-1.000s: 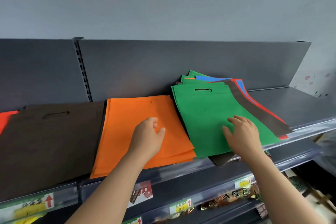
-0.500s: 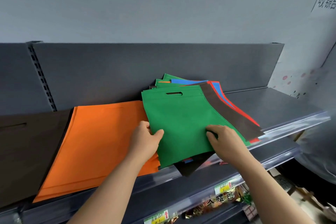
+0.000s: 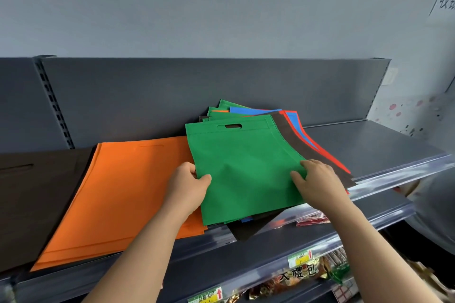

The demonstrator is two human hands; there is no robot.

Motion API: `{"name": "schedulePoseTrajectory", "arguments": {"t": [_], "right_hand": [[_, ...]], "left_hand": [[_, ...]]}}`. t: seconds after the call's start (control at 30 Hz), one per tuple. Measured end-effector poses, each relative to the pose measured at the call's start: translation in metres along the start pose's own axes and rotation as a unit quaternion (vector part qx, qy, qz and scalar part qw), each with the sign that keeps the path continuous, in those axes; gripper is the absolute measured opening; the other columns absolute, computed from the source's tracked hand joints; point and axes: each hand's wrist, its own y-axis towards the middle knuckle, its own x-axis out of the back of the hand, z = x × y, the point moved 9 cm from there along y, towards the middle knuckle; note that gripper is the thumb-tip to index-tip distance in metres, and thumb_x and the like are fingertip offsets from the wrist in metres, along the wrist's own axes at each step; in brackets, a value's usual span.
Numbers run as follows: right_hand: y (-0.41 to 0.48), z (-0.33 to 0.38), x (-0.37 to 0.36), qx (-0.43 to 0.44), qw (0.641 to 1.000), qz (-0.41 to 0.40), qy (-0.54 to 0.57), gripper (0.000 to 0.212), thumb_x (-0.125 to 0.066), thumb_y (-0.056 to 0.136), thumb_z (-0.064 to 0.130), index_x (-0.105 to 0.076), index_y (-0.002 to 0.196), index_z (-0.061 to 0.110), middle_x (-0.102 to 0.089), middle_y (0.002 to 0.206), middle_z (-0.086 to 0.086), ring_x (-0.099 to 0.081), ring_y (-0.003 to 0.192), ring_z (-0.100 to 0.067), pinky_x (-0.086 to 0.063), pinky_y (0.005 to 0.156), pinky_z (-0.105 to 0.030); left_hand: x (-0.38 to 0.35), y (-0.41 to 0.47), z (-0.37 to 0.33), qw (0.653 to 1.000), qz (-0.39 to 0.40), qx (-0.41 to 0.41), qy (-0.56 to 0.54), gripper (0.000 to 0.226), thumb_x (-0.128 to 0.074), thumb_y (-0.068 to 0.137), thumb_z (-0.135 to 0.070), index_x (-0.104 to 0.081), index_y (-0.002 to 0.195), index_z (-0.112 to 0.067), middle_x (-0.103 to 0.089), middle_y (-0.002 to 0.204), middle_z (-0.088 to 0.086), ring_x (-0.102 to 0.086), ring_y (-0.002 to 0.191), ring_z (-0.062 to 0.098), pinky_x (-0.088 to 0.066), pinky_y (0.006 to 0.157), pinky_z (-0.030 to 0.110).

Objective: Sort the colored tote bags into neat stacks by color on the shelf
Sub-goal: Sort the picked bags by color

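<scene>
A green tote bag (image 3: 243, 170) lies on top of a mixed pile (image 3: 290, 128) of green, blue, red and brown bags on the shelf. My left hand (image 3: 188, 186) grips the green bag's left edge, thumb on top. On the bag's right edge my right hand (image 3: 317, 182) pinches it the same way. The bag's lower part bulges slightly between my hands. Left of the pile lies a flat orange stack (image 3: 123, 194), and further left a dark brown stack (image 3: 37, 199).
The grey shelf (image 3: 374, 145) has bare surface right of the pile, a back panel behind and a clear plastic front rail (image 3: 394, 177). Lower shelves hold price tags (image 3: 300, 257) and packaged goods (image 3: 302, 278). A paper sign hangs at the upper right.
My left hand left the orange stack and took the green bag's left edge. My right hand closed on its right edge. The view swung right, pushing the brown stack toward the frame's edge.
</scene>
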Motion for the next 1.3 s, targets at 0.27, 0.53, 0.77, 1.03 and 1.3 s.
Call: {"name": "schedulePoseTrajectory", "arguments": {"t": [0.27, 0.53, 0.77, 1.03, 1.3], "right_hand": [[-0.002, -0.007, 0.0, -0.034, 0.999, 0.011, 0.026, 0.04, -0.054, 0.09, 0.035, -0.051, 0.119, 0.007, -0.054, 0.115, -0.014, -0.05, 0.104, -0.032, -0.043, 0.09, -0.041], [-0.007, -0.002, 0.005, -0.033, 0.993, -0.004, 0.112, 0.025, -0.059, 0.086, 0.013, -0.065, 0.11, 0.006, -0.067, 0.102, -0.01, -0.061, 0.085, -0.028, -0.053, 0.078, -0.039], [-0.017, 0.031, 0.011, 0.014, 0.986, -0.058, 0.154, 0.018, -0.058, 0.087, 0.016, -0.067, 0.103, 0.014, -0.067, 0.086, -0.002, -0.059, 0.078, -0.025, -0.05, 0.072, -0.035], [-0.043, 0.114, 0.002, 0.086, 0.978, -0.056, 0.182, 0.017, -0.058, 0.087, 0.015, -0.067, 0.102, 0.016, -0.069, 0.095, -0.005, -0.059, 0.086, -0.03, -0.047, 0.073, -0.035], [-0.096, 0.233, -0.018, 0.156, 0.967, -0.042, 0.195, 0.022, -0.059, 0.088, 0.015, -0.064, 0.108, 0.01, -0.067, 0.104, -0.01, -0.059, 0.095, -0.034, -0.047, 0.077, -0.038]], "left_hand": [[-0.01, -0.003, 0.005, 0.999, 0.034, 0.014, -0.014, 0.015, -0.062, 0.089, -0.022, -0.058, 0.104, -0.016, -0.065, 0.1, -0.004, -0.063, 0.085, 0.014, -0.055, 0.075, 0.034], [0.012, -0.01, -0.004, 1.0, -0.027, -0.015, -0.004, 0.02, -0.062, 0.089, -0.012, -0.055, 0.106, -0.021, -0.064, 0.104, -0.003, -0.064, 0.085, 0.015, -0.055, 0.069, 0.032], [0.055, -0.028, -0.007, 0.993, -0.099, -0.059, 0.009, 0.041, -0.062, 0.089, -0.016, -0.051, 0.128, -0.017, -0.062, 0.112, -0.008, -0.061, 0.091, 0.009, -0.045, 0.061, 0.014], [0.14, -0.066, 0.014, 0.977, -0.188, -0.06, 0.085, 0.059, -0.063, 0.089, -0.022, -0.038, 0.142, -0.015, -0.056, 0.131, 0.0, -0.054, 0.118, 0.019, -0.045, 0.098, 0.034], [0.254, -0.119, 0.066, 0.964, -0.243, -0.019, 0.106, 0.057, -0.063, 0.088, -0.022, -0.041, 0.14, -0.016, -0.06, 0.124, -0.001, -0.057, 0.109, 0.018, -0.047, 0.093, 0.033]]}}
